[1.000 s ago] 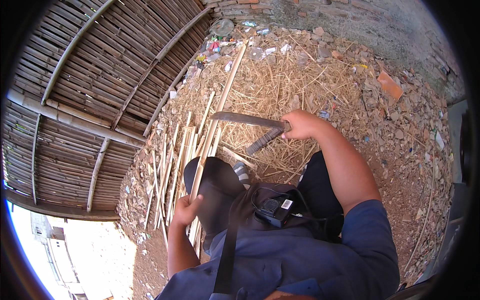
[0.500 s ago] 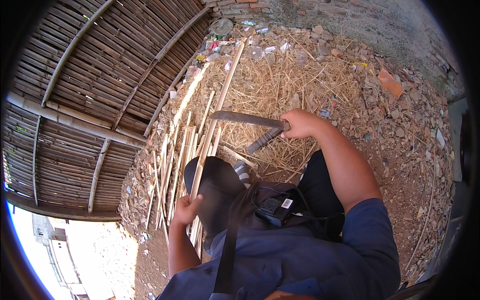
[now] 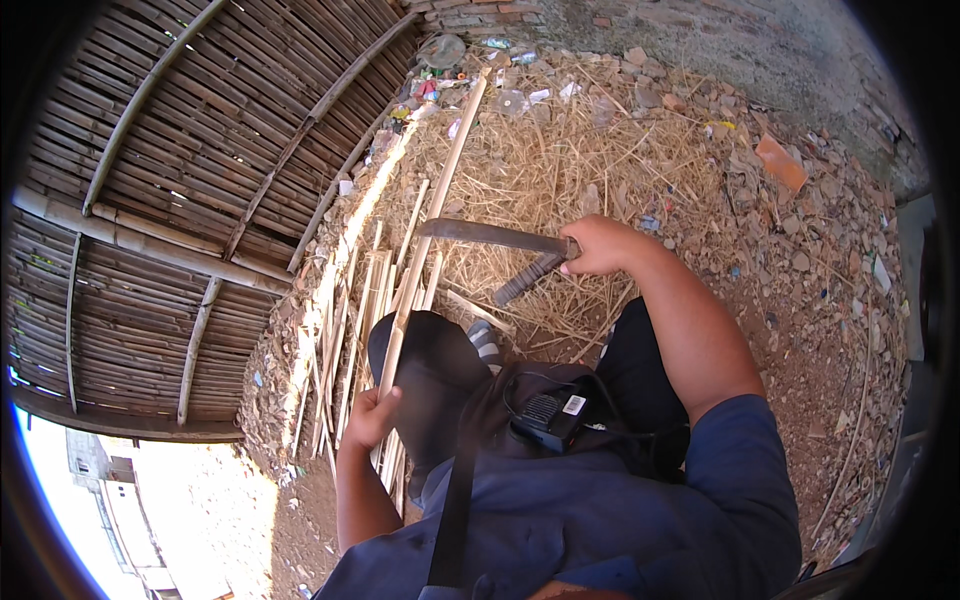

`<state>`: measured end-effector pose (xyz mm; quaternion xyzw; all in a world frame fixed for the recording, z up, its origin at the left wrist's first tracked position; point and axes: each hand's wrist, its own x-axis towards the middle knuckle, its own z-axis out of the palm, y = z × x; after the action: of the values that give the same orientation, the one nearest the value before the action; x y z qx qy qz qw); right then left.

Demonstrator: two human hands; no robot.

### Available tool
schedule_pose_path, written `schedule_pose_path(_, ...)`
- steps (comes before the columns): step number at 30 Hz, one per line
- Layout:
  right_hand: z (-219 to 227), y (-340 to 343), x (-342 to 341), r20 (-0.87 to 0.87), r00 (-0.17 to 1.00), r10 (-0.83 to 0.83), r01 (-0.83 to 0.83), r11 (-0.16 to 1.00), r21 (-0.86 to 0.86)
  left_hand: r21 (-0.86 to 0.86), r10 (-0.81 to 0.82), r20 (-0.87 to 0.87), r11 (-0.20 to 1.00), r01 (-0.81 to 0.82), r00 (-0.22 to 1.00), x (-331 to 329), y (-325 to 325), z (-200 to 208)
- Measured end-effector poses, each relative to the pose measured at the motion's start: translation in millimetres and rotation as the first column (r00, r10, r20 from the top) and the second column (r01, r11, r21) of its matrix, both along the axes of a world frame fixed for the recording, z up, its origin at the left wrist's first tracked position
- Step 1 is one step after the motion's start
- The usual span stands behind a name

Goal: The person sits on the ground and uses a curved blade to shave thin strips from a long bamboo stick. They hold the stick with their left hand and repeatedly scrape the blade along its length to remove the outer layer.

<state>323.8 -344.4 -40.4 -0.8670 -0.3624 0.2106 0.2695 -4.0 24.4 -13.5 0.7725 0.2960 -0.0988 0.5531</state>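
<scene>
The left hand [image 3: 370, 420] pinches a pale strip [image 3: 457, 150], its near end indistinct, while the right hand [image 3: 603, 246] clutches a dark blade [image 3: 490, 234], hiding its right end.

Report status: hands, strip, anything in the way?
Left hand gripping pale strip. Right hand holding blade; tip overlaps strip in view, contact unclear. Other strips lie alongside, left.

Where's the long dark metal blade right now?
The long dark metal blade is above the centre of the head view, extending leftward from the right hand, its tip crossing, in the picture, the long pale wooden strip in the left hand.
</scene>
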Motion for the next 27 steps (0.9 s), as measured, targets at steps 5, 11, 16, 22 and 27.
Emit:
schedule_pose_path(5,-1.4,0.1,0.6,-0.022,1.0,0.006,-0.006,1.0,0.022,-0.042,0.016,0.007,0.999,-0.015,1.0,-1.1,6.7,-8.4)
schedule_pose_path(11,0.6,-0.2,-0.2,-0.038,0.999,0.002,-0.002,1.0,0.009,-0.025,0.001,-0.007,1.0,-0.001,1.0,-0.5,6.8,-6.1)
schedule_pose_path(16,3.7,-1.5,0.6,-0.047,0.999,-0.016,0.017,1.0,0.012,-0.037,0.007,-0.011,0.999,-0.008,1.0,-0.3,6.0,-4.1)
schedule_pose_path(22,5.6,-4.3,1.3,0.056,0.997,-0.053,0.052,0.999,0.016,-0.055,0.028,0.013,0.998,-0.028,1.0,-0.1,3.1,-4.3)
schedule_pose_path(27,8.7,-6.8,0.9,0.081,0.996,-0.027,0.027,1.0,0.005,-0.012,0.03,0.043,1.0,-0.029,0.999,-1.1,-0.5,-5.6)
